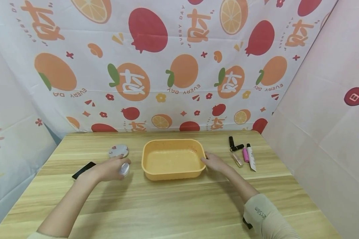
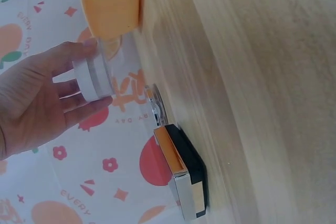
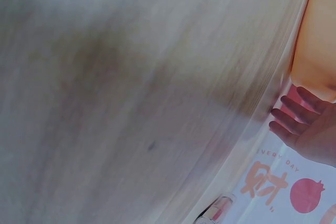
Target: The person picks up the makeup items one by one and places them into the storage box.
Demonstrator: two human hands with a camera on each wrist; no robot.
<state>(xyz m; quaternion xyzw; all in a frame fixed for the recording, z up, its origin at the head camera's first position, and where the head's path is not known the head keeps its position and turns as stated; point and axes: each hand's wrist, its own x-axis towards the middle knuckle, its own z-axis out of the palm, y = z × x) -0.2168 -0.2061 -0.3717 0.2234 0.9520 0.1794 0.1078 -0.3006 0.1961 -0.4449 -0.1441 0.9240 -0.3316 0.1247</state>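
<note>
Work at an early stage, as judged from the layout: your left hand [image 1: 110,168] has a small round jar [image 1: 124,169] off the tabletop [image 1: 167,212], left of centre in the head view, but the jar is not yet set down. Every other small item in view lies outside the yellow bin [image 1: 173,176] at the centre, apparently unhandled: a round patterned compact [image 1: 118,151] and a dark flat case [image 1: 83,170] at left of the frame; two black tubes [image 1: 237,148], a clear tube [image 1: 237,160], a pink tube [image 1: 245,155] and a white squeeze tube [image 1: 251,157] at right.

Grip: your left thumb and fingers pinch the jar by its sides. Your right hand [image 1: 213,162] is at the bin's right end, fingers straight and spread; whether the thumb presses the rim, you cannot tell.

Appearance: the jar is shallow, whitish and partly translucent, with a pale round face; no print is legible. The bin is rounded at the corners, with reddish specks inside at its upper right.
</note>
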